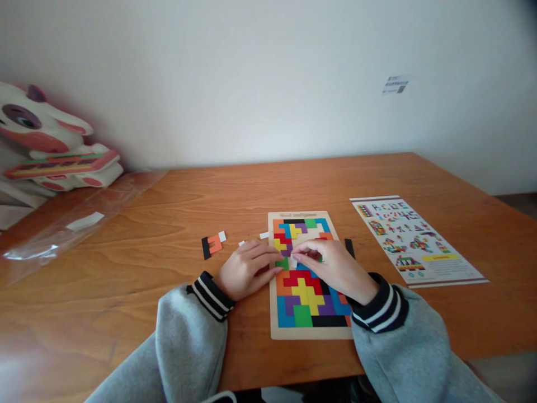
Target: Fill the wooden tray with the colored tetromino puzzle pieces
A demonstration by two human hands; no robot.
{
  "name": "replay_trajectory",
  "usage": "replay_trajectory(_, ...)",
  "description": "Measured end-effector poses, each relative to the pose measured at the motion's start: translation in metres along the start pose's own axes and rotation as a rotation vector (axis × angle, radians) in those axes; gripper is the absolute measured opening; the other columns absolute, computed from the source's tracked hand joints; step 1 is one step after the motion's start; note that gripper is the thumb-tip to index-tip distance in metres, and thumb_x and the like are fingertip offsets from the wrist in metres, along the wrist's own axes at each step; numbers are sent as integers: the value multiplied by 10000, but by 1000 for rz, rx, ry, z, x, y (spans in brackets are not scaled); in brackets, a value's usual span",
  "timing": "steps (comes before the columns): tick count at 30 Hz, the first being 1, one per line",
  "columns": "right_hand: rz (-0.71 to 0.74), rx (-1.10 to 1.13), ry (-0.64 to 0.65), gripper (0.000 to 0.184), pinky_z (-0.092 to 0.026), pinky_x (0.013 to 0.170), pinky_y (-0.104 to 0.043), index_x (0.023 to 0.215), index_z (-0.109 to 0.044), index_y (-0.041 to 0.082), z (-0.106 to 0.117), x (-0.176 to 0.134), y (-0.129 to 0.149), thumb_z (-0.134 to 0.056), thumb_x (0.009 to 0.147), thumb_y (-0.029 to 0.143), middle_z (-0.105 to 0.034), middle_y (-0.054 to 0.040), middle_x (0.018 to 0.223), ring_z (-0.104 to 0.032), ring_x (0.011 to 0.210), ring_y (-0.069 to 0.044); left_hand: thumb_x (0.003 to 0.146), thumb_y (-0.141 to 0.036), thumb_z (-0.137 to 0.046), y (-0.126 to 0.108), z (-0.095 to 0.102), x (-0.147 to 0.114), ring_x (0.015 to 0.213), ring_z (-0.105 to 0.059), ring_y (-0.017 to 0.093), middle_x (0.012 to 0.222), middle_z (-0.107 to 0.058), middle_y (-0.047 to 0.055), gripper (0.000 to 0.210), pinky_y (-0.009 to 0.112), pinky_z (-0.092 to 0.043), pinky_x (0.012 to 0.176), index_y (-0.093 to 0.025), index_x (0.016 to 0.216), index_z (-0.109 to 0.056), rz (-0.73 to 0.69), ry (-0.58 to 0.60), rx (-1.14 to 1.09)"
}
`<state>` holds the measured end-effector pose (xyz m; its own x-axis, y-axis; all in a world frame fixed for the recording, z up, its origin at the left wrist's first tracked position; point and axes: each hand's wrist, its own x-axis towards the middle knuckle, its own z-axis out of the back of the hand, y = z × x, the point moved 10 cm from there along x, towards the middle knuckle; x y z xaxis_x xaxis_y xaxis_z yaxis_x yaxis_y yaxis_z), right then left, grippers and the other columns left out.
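A wooden puzzle board [274,333] lies flat on the table, filled over much of its area with coloured block pieces. My right hand [331,263] is above the middle of the board, thumb and forefinger pinched on a small white puzzle piece [293,262]. Bare wood shows in the board's upper part, just beyond those fingers. My left hand [251,268] rests at the board's left side with fingers stretched out. Its fingertips touch the board near a green piece [283,264]. My right hand and sleeve hide parts of the board's right side.
Left of the board lie loose orange [215,243], black [205,248] and white [222,236] pieces. Another black piece [349,248] sits to its right. A printed pattern sheet [415,240] is farther right. A clear plastic bag [54,240] and cow-shaped toy keyboard [62,162] are at left.
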<state>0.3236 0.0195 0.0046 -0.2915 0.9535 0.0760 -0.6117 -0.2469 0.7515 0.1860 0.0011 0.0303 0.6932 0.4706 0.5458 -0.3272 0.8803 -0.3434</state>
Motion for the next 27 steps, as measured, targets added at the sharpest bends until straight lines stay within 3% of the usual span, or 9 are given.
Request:
replay_trajectory(11, 103, -126, -33, 102, -559, 810, -339, 895, -719, 222, -10, -1, 5, -625, 932, 234, -725, -47, 947, -698, 883, -195, 989, -300, -559, 0, -13, -4, 1032, -655, 225, 1142, -718, 94, 193, 388, -551, 905, -205, 1071, -705, 85, 94, -11)
replay_trajectory(19, 127, -88, -52, 102, -552, 721, -310, 871, -661, 221, -9, -5, 5, -605, 941, 269, -692, -34, 866, -662, 768, -174, 970, -314, -590, 3, -11, -5, 1030, -651, 236, 1125, -726, 90, 185, 388, -538, 892, -197, 1053, -707, 69, 78, 55)
replay_trajectory(21, 139, -77, -127, 117, -542, 690, -297, 904, -657, 223, 1, -6, 8, -581, 956, 296, -698, -30, 856, -648, 726, -162, 979, -302, -572, 12, 0, -9, 1038, -650, 241, 1129, -729, 91, 197, 398, -532, 892, -198, 1090, -697, 72, 60, 120)
replay_trajectory(24, 118, -85, -352, 160, -522, 652, -285, 962, -653, 219, 29, -10, 6, -546, 974, 337, -705, -26, 815, -631, 668, -151, 994, -290, -531, 39, 26, -24, 1022, -665, 228, 1140, -734, 87, 222, 398, -525, 907, -205, 1128, -687, 125, 32, 200)
replay_trajectory(27, 79, -87, -584, 195, -494, 603, -276, 967, -643, 205, 57, -19, -1, -560, 963, 381, -681, -17, 738, -599, 612, -145, 969, -409, -565, 73, 57, -48, 1042, -670, 248, 1174, -730, 100, 303, 417, -515, 943, -196, 1150, -684, 241, 10, 289)
